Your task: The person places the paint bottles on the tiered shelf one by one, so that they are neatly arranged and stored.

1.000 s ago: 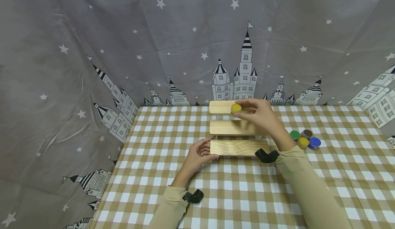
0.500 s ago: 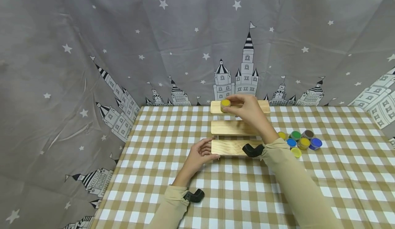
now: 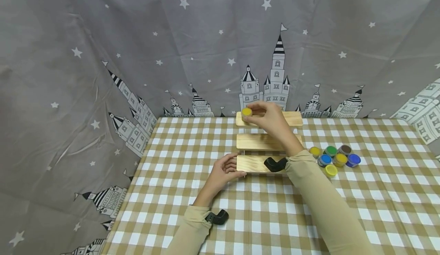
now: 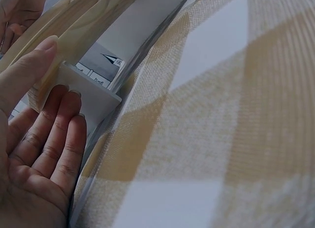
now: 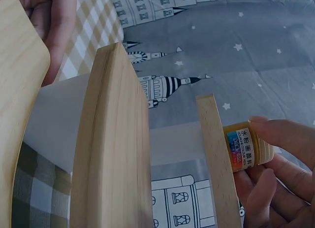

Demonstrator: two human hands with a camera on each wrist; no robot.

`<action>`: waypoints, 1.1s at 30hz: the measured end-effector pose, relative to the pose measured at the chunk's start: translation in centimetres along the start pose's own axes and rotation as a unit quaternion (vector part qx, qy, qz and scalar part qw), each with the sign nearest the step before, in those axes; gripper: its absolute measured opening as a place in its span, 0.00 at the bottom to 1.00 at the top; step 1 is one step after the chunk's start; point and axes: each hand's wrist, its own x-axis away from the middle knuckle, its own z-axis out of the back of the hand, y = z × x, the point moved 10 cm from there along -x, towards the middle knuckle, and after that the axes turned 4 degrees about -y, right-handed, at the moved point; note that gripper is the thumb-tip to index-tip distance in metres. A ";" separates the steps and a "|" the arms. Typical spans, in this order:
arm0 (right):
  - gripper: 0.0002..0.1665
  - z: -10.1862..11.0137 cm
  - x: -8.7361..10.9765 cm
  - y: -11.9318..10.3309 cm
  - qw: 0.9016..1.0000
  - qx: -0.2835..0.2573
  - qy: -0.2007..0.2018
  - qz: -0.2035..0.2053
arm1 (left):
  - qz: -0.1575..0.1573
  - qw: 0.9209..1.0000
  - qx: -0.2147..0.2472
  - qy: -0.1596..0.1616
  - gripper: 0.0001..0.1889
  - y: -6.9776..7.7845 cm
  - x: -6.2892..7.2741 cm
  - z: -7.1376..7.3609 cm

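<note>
"Pinching the yellow gouache jar [image 3: 246, 113], your right hand [image 3: 269, 117] has thumb and fingers closed only as far as its sides, correct?"

"Correct. You hold that jar at the left end of the top board [image 3: 291, 118] of the three-tier wooden riser. In the right wrist view its base appears to touch the wood, and its printed label shows between your fingers."

"And your other side?"

"Your left hand [image 3: 220, 174] grips the left end of the bottom board [image 3: 251, 163]: your thumb lies at its front corner, your bent fingers against the white side support [image 4: 98, 104]."

"What have you got nearby?"

"Seven more paint jars [image 3: 340, 159] cluster on the checked tablecloth [image 3: 268, 228], right of the riser and near your right sleeve [image 3: 326, 197]: three yellow, one green, one brown, two blue. Behind the table you have a grey curtain [image 3: 213, 14] printed with castles and stars."
</note>
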 end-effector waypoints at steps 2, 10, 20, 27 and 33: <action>0.29 -0.1 -0.1 0.0 1.000 0.000 -0.001 -0.001 | -0.001 1.000 0.000 -0.001 0.39 0.0 0.0 0.0; 0.30 -0.2 -0.3 0.0 1.000 -0.006 0.003 0.008 | -0.003 1.000 -0.006 0.003 0.38 0.0 -0.1 0.1; 0.30 0.3 0.2 0.3 1.000 -0.013 0.011 0.009 | 0.005 1.000 -0.005 0.002 0.39 -0.2 0.0 0.1; 0.30 0.9 0.9 0.4 1.000 -0.014 0.014 0.021 | 0.005 1.000 -0.006 0.003 0.38 -0.2 0.0 0.1; 0.28 1.8 1.9 0.3 0.999 -0.017 0.020 0.036 | 0.007 1.000 -0.006 0.007 0.39 -0.2 0.0 0.1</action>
